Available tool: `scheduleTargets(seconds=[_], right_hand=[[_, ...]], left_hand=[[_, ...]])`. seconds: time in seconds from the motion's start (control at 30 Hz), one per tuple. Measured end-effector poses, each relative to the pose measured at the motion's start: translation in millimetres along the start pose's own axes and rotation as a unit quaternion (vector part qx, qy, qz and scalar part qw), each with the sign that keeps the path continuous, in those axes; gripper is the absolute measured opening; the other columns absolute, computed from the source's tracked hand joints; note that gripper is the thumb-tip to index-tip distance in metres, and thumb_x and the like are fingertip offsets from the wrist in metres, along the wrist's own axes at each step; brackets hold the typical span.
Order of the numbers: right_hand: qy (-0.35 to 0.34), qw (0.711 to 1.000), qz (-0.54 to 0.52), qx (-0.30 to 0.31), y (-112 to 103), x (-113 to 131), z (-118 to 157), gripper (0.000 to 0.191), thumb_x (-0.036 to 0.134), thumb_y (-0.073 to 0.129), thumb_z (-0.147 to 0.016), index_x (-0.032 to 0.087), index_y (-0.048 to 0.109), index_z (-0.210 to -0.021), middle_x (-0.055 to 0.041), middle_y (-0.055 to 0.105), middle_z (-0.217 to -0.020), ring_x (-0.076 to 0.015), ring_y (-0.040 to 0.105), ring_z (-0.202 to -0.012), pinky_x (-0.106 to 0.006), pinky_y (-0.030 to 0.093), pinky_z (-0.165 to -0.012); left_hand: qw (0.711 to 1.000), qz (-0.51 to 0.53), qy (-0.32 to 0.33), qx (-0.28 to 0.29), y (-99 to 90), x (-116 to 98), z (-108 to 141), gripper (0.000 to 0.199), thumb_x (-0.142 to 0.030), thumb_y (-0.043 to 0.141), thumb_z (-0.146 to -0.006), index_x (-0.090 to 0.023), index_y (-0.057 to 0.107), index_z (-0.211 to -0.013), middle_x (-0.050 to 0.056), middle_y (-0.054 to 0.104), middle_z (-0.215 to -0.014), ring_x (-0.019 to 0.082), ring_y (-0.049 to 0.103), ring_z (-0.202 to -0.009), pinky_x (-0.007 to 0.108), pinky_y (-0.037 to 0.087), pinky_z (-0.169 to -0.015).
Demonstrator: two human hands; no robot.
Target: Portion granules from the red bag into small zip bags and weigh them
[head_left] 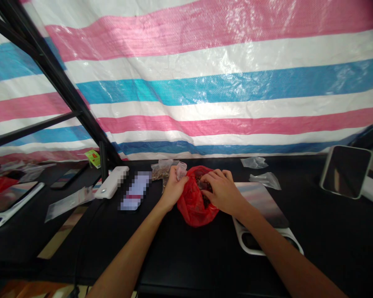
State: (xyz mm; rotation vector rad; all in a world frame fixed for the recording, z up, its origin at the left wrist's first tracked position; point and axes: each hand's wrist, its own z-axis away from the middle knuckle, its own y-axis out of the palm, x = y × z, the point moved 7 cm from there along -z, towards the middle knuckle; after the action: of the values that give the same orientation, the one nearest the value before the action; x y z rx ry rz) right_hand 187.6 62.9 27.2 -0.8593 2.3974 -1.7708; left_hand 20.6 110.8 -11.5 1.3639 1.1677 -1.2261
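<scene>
A red plastic bag (194,207) stands with its mouth wide on the black table, and small brown dried pieces (205,200) show inside. My left hand (173,188), at the bag's left rim, is closed on a small clear zip bag (182,169). Into the mouth of the red bag, from the right, reaches my right hand (222,190); its fingers are bent, with thumb and forefinger apart over the pieces. Behind my left hand lies a clear bag filled with brown bits (161,169). Beside my right forearm sits a white kitchen scale (261,203), partly covered by that arm.
Left of the hands lie a phone (136,191) and a white power bank (112,182). Clear plastic bags (265,181) rest behind the scale. A tilted screen device (346,171) stands far right. A black metal frame (52,74) rises at left before a striped tarp (205,91).
</scene>
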Motion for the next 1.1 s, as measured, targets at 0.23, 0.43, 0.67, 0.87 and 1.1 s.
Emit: scheduleTargets(seconds=[0.23,0.43,0.67,0.87,1.1], right_hand=[[0.077,0.994,-0.077,-0.024,-6.0,-15.1,-6.1,0.008,0.028,0.07,-0.089,0.026,0.068,-0.096,-0.0017,0.078,-0.1,-0.0263,0.061,-0.108,-0.047,0.026,-0.099],[0.069,0.989,-0.115,-0.067,-17.1,-16.2,-9.5,0.025,0.027,0.066,-0.091,0.028,0.067,-0.115,-0.0044,0.077,-0.115,-0.0268,0.064,-0.113,-0.048,0.029,-0.102],[-0.001,0.989,-0.129,-0.067,-18.6,1.2,-8.1,0.029,0.026,0.066,-0.094,0.029,0.067,-0.123,-0.004,0.075,-0.122,-0.0251,0.064,-0.114,-0.043,0.035,-0.101],[-0.023,0.989,-0.117,-0.083,-26.1,9.7,-6.6,0.024,0.025,0.064,-0.096,0.024,0.066,-0.12,-0.0074,0.073,-0.119,-0.0266,0.062,-0.113,-0.042,0.039,-0.1],[-0.06,0.982,-0.164,-0.071,-30.8,20.3,-3.9,0.042,0.008,0.05,-0.095,0.026,0.066,-0.129,-0.0093,0.063,-0.129,-0.0242,0.059,-0.119,-0.04,0.045,-0.104]], left_hand=[[0.958,-0.222,0.178,-0.041,-12.4,-31.8,6.6,0.031,-0.014,0.065,-0.08,-0.023,0.055,-0.108,0.005,0.062,-0.105,0.025,0.059,-0.103,0.04,0.045,-0.1],[0.923,-0.321,0.211,0.036,-1.8,-31.5,10.4,0.039,-0.007,0.057,-0.081,-0.023,0.063,-0.116,0.009,0.066,-0.114,0.03,0.059,-0.113,0.047,0.042,-0.106],[0.883,-0.388,0.253,0.078,13.7,-40.2,19.7,0.031,-0.026,0.071,-0.086,-0.024,0.067,-0.117,0.01,0.065,-0.113,0.03,0.058,-0.108,0.044,0.044,-0.098],[0.883,-0.376,0.271,0.081,12.3,-47.3,20.2,0.038,-0.039,0.076,-0.087,-0.025,0.069,-0.121,0.009,0.069,-0.113,0.031,0.059,-0.107,0.045,0.041,-0.1],[0.896,-0.325,0.274,0.127,19.6,-45.3,23.8,0.037,-0.038,0.077,-0.087,-0.023,0.069,-0.12,0.009,0.07,-0.111,0.028,0.06,-0.105,0.041,0.046,-0.095]])
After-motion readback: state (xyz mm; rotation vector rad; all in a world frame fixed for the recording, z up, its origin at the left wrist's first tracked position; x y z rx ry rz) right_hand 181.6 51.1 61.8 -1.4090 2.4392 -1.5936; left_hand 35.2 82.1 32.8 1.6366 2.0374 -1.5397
